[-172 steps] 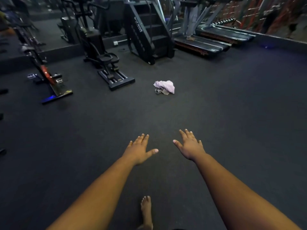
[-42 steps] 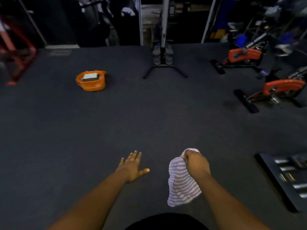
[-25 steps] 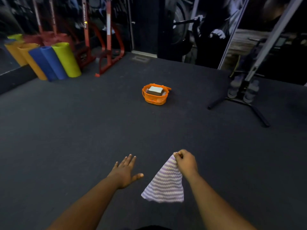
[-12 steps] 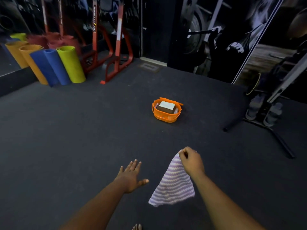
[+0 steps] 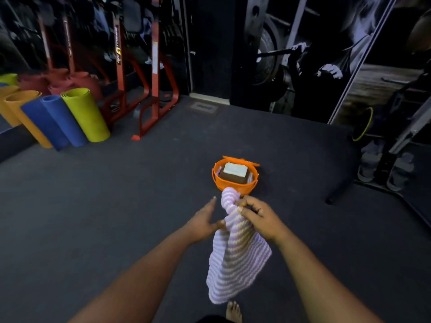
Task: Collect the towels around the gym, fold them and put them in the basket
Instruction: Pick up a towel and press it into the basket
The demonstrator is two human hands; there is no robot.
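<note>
Right hand (image 5: 261, 219) pinches striped towel (image 5: 235, 259) near its top edge, fingers curled round cloth; towel hangs down in front of body, top bunched
Left hand (image 5: 203, 223) at towel's left edge, fingers straight, thumb touching cloth
Orange basket (image 5: 233, 184) on dark floor (image 5: 116, 206), just beyond hands, folded towels (image 5: 234, 172) stacked inside
Rolled mats (image 5: 67, 117) lean far left, red rack (image 5: 149, 89) right of them
Bare foot (image 5: 234, 312) at near edge
</note>
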